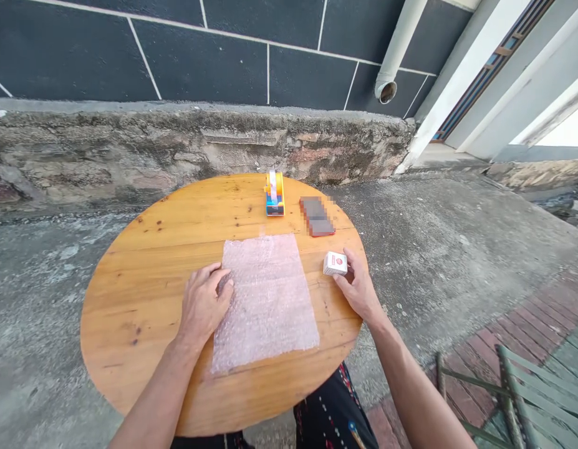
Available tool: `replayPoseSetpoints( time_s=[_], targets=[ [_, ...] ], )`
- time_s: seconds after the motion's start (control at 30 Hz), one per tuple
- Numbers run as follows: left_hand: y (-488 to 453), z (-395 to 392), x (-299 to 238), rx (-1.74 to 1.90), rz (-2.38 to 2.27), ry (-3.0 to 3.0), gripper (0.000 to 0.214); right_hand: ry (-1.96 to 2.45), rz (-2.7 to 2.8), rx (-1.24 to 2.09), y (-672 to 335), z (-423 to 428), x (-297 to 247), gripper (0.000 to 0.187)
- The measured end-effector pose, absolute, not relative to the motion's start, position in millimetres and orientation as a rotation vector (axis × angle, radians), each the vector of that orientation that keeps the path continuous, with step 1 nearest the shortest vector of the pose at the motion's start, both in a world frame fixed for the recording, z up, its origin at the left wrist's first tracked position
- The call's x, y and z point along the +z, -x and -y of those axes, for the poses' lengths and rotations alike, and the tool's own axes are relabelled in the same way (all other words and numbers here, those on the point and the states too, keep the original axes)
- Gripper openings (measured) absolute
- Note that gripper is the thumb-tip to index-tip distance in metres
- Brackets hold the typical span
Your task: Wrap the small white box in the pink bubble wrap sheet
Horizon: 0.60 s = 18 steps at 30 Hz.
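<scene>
A sheet of bubble wrap lies flat in the middle of a round wooden table. My left hand rests on the sheet's left edge, fingers flat and pressing it down. My right hand grips a small white box with red print near the table's right edge, just right of the sheet.
A yellow and blue tape dispenser stands at the table's far side, with a dark flat phone-like thing beside it. Behind are a rough stone ledge, a dark tiled wall and a drain pipe. A green slatted chair is at lower right.
</scene>
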<state>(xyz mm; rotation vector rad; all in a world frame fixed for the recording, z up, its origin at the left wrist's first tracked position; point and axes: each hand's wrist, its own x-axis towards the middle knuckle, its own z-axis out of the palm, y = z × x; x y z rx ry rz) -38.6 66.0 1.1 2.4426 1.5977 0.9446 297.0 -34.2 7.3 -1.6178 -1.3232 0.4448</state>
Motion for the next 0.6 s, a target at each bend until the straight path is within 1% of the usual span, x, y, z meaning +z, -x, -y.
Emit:
replayPoseSetpoints(
  time_s=[0.17, 0.37, 0.6],
  targets=[
    [39.1, -68.0, 0.0, 0.978, -1.589, -2.445, 0.028, 1.569, 1.371, 0.461, -299.4, 36.1, 4.7, 0.071],
    [40.5, -69.2, -0.2, 1.040, -1.576, -2.377, 0.024, 1.580, 1.398, 0.420, -296.9, 39.2, 10.0, 0.067],
    [39.9, -70.1, 0.7, 1.094, -1.581, -2.297, 0.022, 1.551, 1.359, 0.465, -298.7, 38.1, 4.7, 0.065]
  ],
)
